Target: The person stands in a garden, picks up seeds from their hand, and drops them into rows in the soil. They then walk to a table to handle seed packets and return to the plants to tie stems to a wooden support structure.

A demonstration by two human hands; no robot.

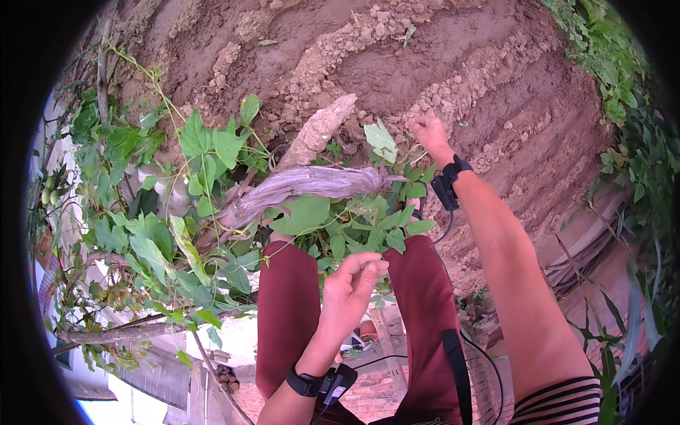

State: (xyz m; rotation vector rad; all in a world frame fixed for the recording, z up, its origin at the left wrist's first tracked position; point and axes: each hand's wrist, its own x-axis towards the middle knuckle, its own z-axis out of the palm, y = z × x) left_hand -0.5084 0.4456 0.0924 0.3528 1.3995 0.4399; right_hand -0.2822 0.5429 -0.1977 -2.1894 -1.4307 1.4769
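My left hand (353, 279) is low in the middle, between my knees, thumb and fingertips pinched together beside the leaves of a vine (340, 234). Whether a stem or tip is between those fingers is too small to tell. Farther out to the right, my right hand (429, 135) is curled above the bare soil, near a pale-backed leaf (381, 141) and thin stems. What its fingers hold, if anything, cannot be made out. A weathered grey log (313, 183) lies across in front of my knees, with green leaves around it.
Ridged brown soil (393, 69) stretches beyond the log. A broken wood stump (319, 130) juts up behind it. Dense climbing vines (154, 244) fill the left, with a branch (122, 333) lower down. More foliage (611, 69) edges the right. Cables run from my wrist devices.
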